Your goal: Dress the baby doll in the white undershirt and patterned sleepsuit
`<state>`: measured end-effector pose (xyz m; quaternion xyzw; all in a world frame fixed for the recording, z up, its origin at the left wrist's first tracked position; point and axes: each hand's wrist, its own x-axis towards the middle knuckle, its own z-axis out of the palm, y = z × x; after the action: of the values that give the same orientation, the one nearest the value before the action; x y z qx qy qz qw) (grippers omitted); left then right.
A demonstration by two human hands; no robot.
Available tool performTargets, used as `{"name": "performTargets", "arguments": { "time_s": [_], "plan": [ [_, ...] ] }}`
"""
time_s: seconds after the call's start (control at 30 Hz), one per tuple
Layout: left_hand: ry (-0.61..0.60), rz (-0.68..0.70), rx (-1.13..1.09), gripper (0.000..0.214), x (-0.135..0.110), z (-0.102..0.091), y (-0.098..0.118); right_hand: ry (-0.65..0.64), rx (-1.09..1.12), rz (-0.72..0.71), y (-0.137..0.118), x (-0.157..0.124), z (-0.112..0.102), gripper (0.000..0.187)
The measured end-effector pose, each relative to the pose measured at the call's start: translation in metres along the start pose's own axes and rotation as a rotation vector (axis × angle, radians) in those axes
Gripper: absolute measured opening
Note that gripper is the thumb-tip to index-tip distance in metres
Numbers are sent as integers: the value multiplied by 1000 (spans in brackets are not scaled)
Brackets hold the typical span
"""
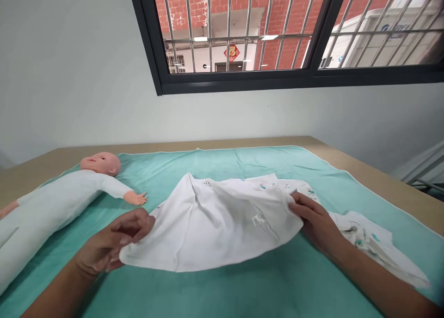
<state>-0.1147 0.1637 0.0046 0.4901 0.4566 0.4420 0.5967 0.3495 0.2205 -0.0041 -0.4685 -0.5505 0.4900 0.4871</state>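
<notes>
A white baby garment (215,221) with small printed marks lies spread on a teal cloth (243,161). My left hand (111,241) pinches the garment's lower left edge, fingers closed on the fabric. At the garment's right side my right hand (317,221) grips the fabric, with the thumb on top. A baby doll (58,198) in a pale one-piece suit lies on its back to the left, its arm reaching toward the garment.
The teal cloth covers a wooden table (381,179) that stands against a white wall. Above is a barred window (277,31) with a black frame. More bunched white cloth (367,239) trails off to the right of my right hand.
</notes>
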Motion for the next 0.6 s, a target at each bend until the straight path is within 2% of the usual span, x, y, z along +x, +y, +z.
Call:
{"name": "performTargets", "arguments": {
  "time_s": [0.03, 0.1, 0.17, 0.23, 0.33, 0.4, 0.47, 0.53, 0.6],
  "plan": [
    [-18, -21, -3, 23, 3, 1, 0, -55, -55, 17, 0, 2, -3, 34],
    [46, -14, 8, 21, 11, 2, -2, -92, -165, 65, 0, 5, -6, 39],
    [173, 43, 4, 24, 20, -1, -7, -33, -246, 103, 1, 9, -7, 43],
    [286, 100, 41, 29, 29, -7, -14, 40, -354, 81, 4, 14, -7, 44],
    [418, 121, 389, 35, 37, -16, -23, 111, -624, -38, 13, 23, -13, 31],
    [412, 140, 713, 35, 41, -19, -28, 134, -784, -92, 21, 30, -23, 22],
    [352, 212, 962, 33, 44, -19, -31, 182, -877, -129, 30, 36, -34, 19],
    [302, 305, 1099, 28, 47, -18, -34, 245, -928, -195, 38, 42, -41, 21],
    [286, 355, 1159, 22, 49, -15, -35, 269, -989, -351, 42, 46, -41, 23]
  ]
}}
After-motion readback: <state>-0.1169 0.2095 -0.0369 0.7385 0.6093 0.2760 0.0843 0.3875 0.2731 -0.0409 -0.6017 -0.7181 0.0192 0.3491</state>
